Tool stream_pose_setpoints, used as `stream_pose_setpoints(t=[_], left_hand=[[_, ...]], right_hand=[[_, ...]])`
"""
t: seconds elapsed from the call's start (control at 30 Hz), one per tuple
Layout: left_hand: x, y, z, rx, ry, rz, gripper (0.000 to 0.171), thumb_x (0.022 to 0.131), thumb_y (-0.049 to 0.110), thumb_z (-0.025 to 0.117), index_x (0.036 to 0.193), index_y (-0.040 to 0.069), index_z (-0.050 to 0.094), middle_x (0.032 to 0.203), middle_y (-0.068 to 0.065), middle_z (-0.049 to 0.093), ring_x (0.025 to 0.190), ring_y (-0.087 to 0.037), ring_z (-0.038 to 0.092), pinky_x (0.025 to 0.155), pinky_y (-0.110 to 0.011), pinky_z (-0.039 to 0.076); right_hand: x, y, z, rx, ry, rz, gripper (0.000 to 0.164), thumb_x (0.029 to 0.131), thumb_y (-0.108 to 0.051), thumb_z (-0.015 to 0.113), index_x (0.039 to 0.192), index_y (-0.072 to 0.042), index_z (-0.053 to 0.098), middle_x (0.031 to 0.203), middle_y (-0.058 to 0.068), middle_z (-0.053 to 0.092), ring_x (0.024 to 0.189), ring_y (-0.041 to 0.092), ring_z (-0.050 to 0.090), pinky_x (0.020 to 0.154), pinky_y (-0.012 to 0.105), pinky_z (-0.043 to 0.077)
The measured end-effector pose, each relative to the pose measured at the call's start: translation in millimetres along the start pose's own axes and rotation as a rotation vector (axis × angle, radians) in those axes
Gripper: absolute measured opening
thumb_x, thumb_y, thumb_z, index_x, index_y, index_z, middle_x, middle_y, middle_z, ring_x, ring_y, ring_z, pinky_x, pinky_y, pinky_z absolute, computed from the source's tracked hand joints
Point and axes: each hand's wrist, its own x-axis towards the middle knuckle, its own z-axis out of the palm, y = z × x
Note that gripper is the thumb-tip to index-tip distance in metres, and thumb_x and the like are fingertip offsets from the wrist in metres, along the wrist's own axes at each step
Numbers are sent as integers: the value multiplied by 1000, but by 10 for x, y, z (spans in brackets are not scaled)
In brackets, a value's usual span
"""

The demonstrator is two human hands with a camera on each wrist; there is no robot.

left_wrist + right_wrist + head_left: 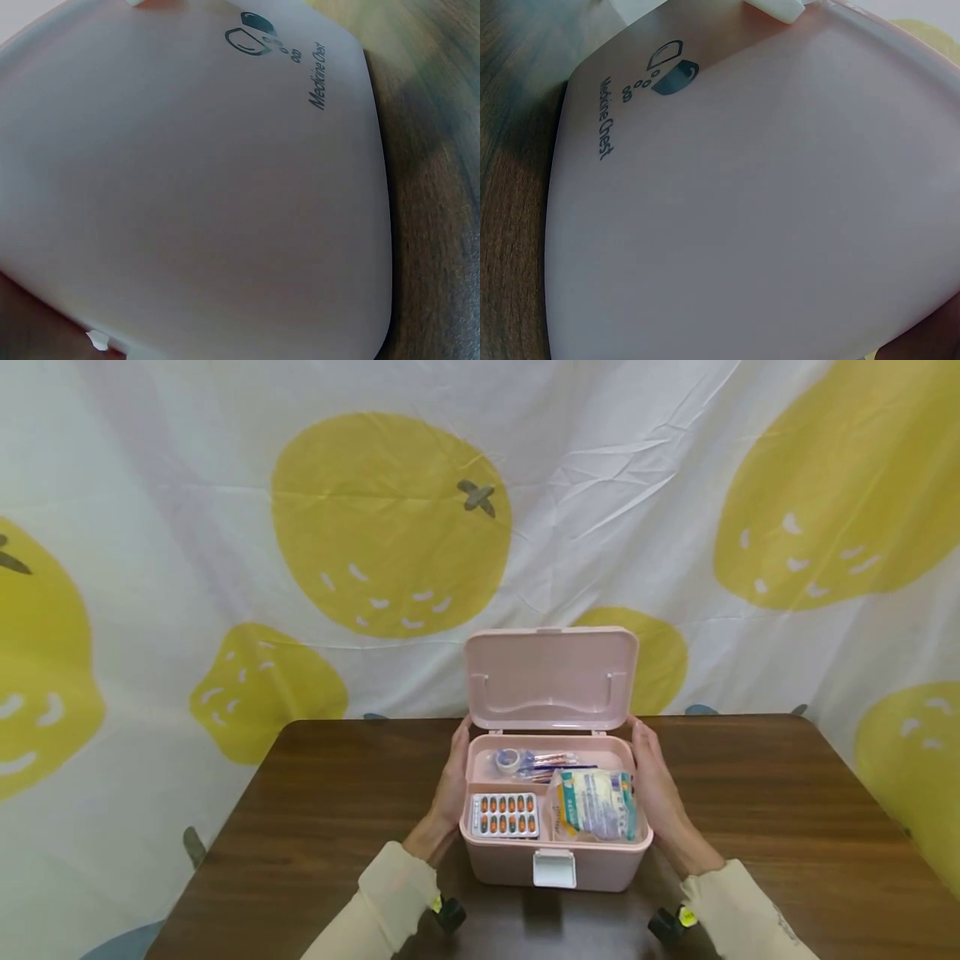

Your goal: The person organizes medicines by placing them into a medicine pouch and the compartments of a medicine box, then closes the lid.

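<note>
A pink medicine chest sits on the table with its lid raised and the white front latch hanging down. My left hand lies along the chest's left side, fingers pointing to the back. On the opposite side, my right hand rests against the wall with extended fingers. Inside are a blister pack of capsules at front left and a plastic-wrapped packet at front right. Behind them lie a tape roll and slim wrapped sticks. Both wrist views show the chest's printed front.
The dark wooden table extends to both sides of the chest. Close behind its back edge hangs a white cloth with yellow fruit prints.
</note>
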Motion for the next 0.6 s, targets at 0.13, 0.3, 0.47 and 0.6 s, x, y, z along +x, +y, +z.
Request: stream_pose_setpoints(t=[0.13, 0.3, 0.47, 0.6], left_hand=[[12, 9, 9, -7, 26, 0, 56, 108, 46, 20, 157, 20, 12, 159, -13, 17, 139, -32, 32, 115, -43, 26], [9, 3, 43, -54, 49, 22, 48, 108, 45, 20, 147, 17, 21, 147, -11, 30, 130, -23, 40, 107, -32, 37], [-5, -5, 61, -153, 34, 59, 23, 110, 38, 21, 121, 24, 34, 125, -4, 54, 111, -15, 53, 95, -27, 46], [-17, -9, 49, -162, 17, 73, 25, 109, 42, 23, 112, 28, 44, 112, 8, 61, 104, -8, 55, 94, -24, 44]], right_hand=[[4, 3, -2, 16, -1, 21, 77, 95, -73, 16, 158, -29, 10, 157, 17, 30, 137, 33, 37, 111, 49, 31], [9, -3, 6, 55, 37, 36, 79, 95, -74, 15, 155, -23, 14, 155, 19, 33, 135, 32, 39, 101, 33, 40], [-8, 15, 31, 148, 68, -11, 54, 100, -65, 20, 136, -26, 31, 142, 14, 49, 121, 20, 52, 84, 21, 48], [-28, 47, 45, 314, 16, -61, 37, 105, -56, 28, 112, -27, 49, 111, -2, 67, 97, 8, 61, 81, 23, 51]])
